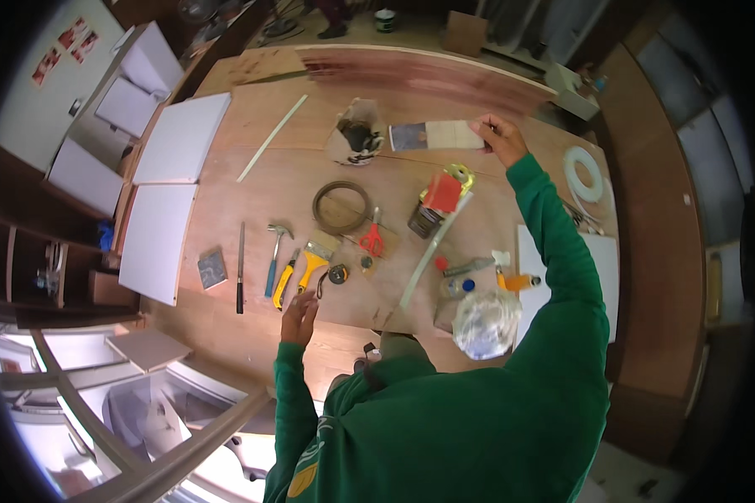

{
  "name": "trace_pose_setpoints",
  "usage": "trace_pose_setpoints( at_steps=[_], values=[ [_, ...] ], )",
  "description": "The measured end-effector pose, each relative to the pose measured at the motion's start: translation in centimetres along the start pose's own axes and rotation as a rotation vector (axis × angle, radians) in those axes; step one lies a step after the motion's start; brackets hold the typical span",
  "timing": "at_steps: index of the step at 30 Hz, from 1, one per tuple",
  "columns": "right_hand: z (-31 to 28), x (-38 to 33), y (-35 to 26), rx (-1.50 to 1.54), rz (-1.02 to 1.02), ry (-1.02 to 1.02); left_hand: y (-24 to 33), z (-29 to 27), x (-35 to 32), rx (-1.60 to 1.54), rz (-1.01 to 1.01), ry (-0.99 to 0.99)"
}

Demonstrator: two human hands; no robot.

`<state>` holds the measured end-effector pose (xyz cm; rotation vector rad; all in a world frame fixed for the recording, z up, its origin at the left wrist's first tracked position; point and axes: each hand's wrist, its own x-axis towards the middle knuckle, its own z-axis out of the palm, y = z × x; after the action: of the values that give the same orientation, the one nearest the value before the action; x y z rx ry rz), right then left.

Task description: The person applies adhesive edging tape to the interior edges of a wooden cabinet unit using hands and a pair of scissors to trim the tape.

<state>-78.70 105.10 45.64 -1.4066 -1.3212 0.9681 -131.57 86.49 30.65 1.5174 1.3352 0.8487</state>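
My left hand hovers nearest me, fingers loose and holding nothing, just short of the yellow utility knife and the small tape measure on the plywood bench. Left of them lie a hammer and a dark file. Farther out sit red scissors and a wire coil. At the far side my right hand pinches the end of a flat wood offcut.

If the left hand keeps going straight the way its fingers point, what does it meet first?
Most likely the yellow utility knife: the left hand points up the table and sits just short of it. Depth is hard to judge.
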Motion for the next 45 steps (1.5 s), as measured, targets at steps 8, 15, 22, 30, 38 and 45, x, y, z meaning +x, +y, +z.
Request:
trace_pose_setpoints(
  at_steps=[8,15,22,30,38,45],
  values=[
    [1.8,-34.1,-5.7,0.274,0.013,0.242,15.9,9.5,-2.3,-0.632,0.224,-0.451],
    [5.7,-54.6,0.4,0.359,0.208,0.561,12.6,17.5,-13.4,-0.593,0.081,-0.693],
    [0.0,-65.0,5.3,0.259,0.222,0.140,15.2,25.5,-20.8,-0.450,0.182,-0.774],
    [-6.5,-66.4,11.0,0.388,0.258,-0.063,20.8,40.7,-22.5,-0.223,0.291,-0.916],
    [-21.4,-77.1,12.9,0.474,0.367,0.062,25.5,56.2,-27.0,-0.139,0.171,-1.233],
    [-32.1,-84.5,13.6,0.017,0.479,0.126,29.7,68.1,-28.4,0.281,0.260,-1.811]
  ],
)
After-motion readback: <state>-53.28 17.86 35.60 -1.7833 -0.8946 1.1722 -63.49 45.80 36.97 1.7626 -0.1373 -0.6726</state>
